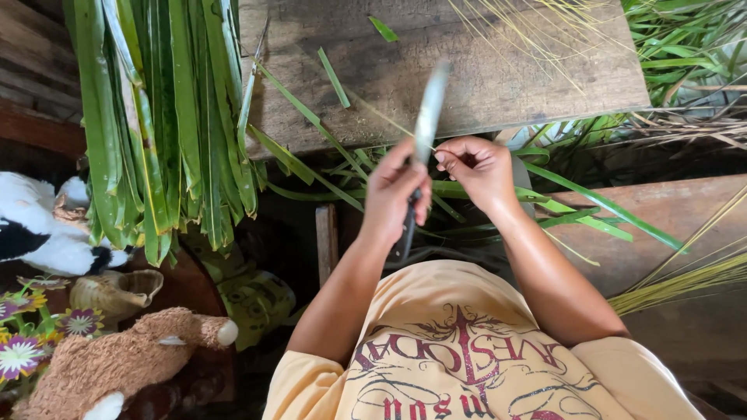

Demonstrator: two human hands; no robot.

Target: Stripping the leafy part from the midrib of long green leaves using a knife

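Observation:
My left hand [395, 194] is closed around the dark handle of a knife [428, 117]. Its pale blade points up and away over the wooden bench [482, 78] and looks blurred. My right hand [478, 167] is just right of the blade, its fingertips pinching a thin pale leaf strand [381, 113] that runs up-left across the bench's edge. A long green leaf strip [599, 206] lies under that hand and stretches off to the right. Both hands almost touch near the base of the blade.
A thick bundle of long green leaves [163, 117] hangs at the left. Pale yellow leaf ribs lie on the bench top [529, 23] and at the right [685, 280]. Plush toys [117, 362], a small clay pot [117, 292] and flowers [19, 354] sit at lower left.

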